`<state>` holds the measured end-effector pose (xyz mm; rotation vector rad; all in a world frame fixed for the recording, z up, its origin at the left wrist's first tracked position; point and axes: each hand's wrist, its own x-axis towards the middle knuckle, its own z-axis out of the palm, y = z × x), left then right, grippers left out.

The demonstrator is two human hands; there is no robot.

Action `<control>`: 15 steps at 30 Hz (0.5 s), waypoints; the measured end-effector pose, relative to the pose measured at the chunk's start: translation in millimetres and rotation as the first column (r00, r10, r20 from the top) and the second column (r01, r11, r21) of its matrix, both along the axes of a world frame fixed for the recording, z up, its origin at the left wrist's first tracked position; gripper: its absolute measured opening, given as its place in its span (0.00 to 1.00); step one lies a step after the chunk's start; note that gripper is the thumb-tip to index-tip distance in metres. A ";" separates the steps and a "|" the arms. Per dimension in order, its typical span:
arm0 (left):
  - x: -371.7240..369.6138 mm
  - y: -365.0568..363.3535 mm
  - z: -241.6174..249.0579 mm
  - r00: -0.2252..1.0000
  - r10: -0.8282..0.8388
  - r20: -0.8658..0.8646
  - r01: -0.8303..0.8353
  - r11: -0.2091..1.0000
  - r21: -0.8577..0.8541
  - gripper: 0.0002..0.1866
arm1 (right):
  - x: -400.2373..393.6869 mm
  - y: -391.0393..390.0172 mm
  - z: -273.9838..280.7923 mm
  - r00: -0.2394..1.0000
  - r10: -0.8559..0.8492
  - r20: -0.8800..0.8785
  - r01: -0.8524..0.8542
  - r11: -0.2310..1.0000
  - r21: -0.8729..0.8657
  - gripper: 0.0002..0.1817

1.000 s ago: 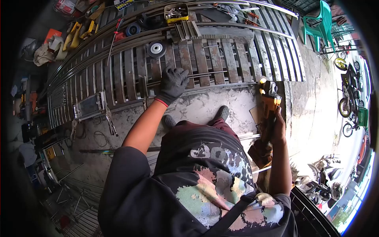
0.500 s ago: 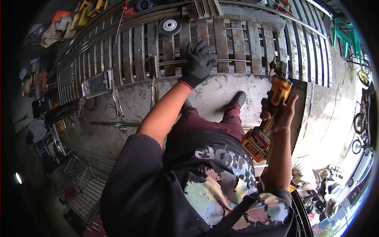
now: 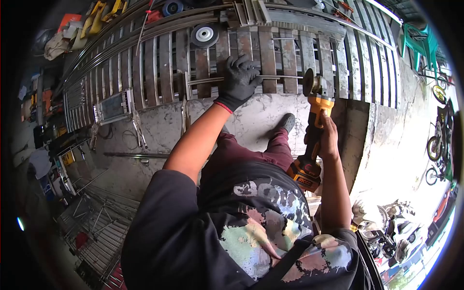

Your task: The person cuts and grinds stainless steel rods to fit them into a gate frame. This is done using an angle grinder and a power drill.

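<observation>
Sitting at the left, near part of the slatted metal table (image 3: 166,67), a framed panel (image 3: 111,107) has a clamp (image 3: 138,131) at its right side, hanging over the near edge. Farther away, on the far left, yellow tools (image 3: 94,18) lie in a group. Next to the right, a second clamp (image 3: 183,116) hangs at the near edge, close to the left end of the thin metal rods (image 3: 285,77), which run left to right across the slats near that edge.

The left hand (image 3: 239,79), in a dark glove with a red cuff, lies over the rods with its fingers bent; whether they close around the rods cannot be told. Beyond it, a round wheel (image 3: 204,36) with a pale centre rests flat on the table, and a bundle of short metal bars (image 3: 251,12) lies farther off to its right.

The bare right hand (image 3: 328,137) has its fingers wrapped around the body of a yellow and black angle grinder (image 3: 319,106). The grinder's disc (image 3: 308,82) is upright at the right end of the rods; whether they touch cannot be told. Far right, past the table, stands a green chair (image 3: 421,41).
</observation>
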<state>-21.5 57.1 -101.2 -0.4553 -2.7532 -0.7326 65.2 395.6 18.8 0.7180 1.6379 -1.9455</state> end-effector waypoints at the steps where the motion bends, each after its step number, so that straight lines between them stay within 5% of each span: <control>1: -0.4 -0.9 0.2 1.000 -0.007 -0.023 0.007 1.000 -0.001 0.10 | 1.3 -3.0 -1.8 1.000 0.012 -0.009 -0.012 1.000 0.004 0.26; 15: -0.7 0.0 18.9 0.999 -0.034 -0.019 0.034 0.999 0.010 0.10 | 4.4 -15.0 -32.7 0.991 0.093 0.093 -0.099 0.993 0.058 0.32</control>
